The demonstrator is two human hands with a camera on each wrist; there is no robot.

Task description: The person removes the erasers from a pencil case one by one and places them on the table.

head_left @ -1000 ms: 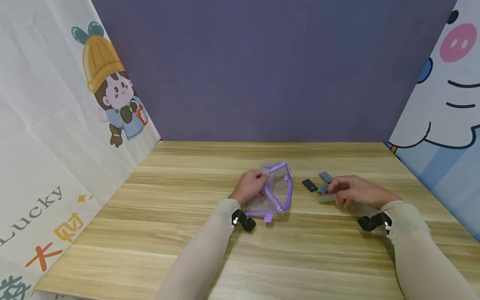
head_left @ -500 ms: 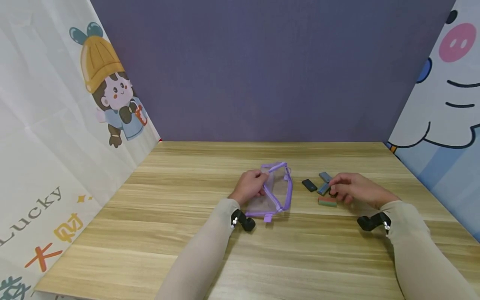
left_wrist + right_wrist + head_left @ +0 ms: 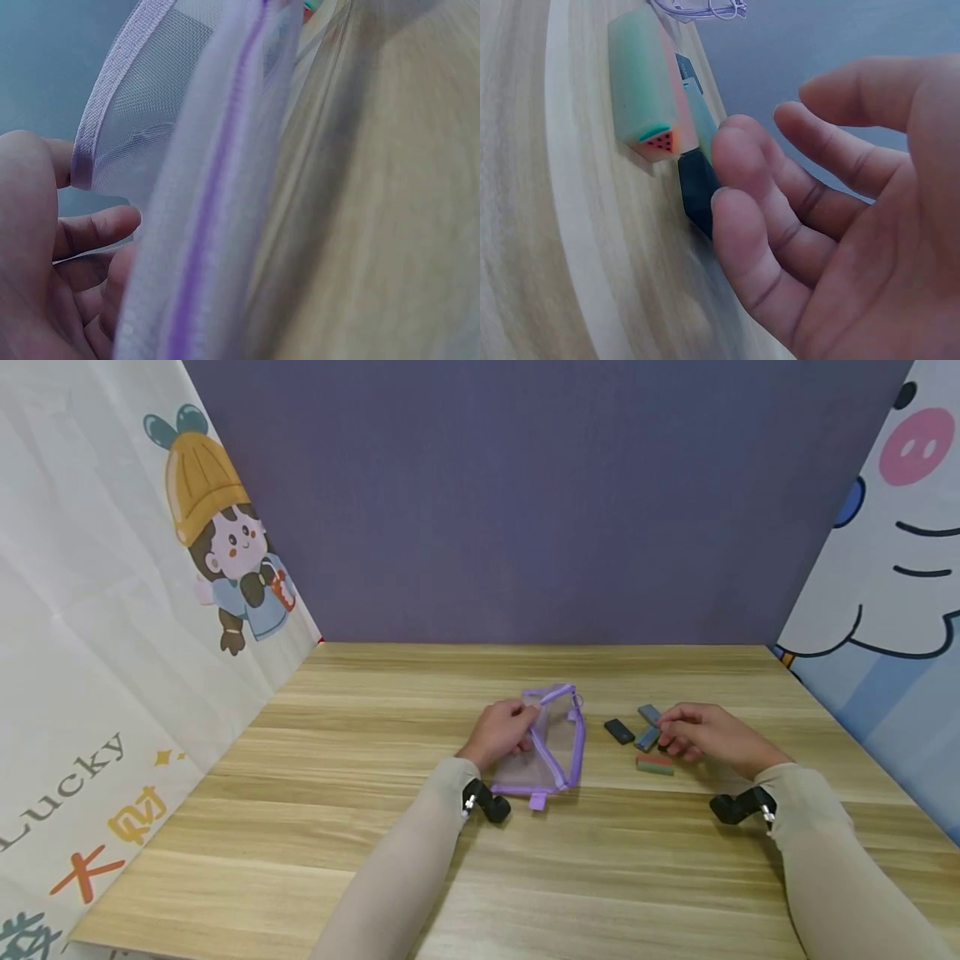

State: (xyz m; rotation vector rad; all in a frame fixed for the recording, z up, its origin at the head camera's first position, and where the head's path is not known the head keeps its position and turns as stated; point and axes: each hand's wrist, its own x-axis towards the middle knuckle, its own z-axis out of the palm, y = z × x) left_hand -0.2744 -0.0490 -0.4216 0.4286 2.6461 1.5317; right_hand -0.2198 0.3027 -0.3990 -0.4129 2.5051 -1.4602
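My left hand pinches the edge of a purple-trimmed mesh zip pouch, whose mouth gapes to the right. Close up in the left wrist view, the mesh and zip edge of the pouch hide part of the fingers. Over to the right, my right hand hovers with loosely bent fingers, nothing between thumb and fingertips. Beside its fingertips, a dark block lies on the table. A green and pink eraser with a watermelon slice on its end sits next to that block.
On the wooden table, a black block and two blue-grey blocks, a far one and a near one, lie between pouch and right hand. A purple-grey panel stands behind the table.
My right hand has come off the watermelon eraser and shifted slightly away from me. The eraser now lies a little nearer to me. My left hand keeps its hold on the pouch.
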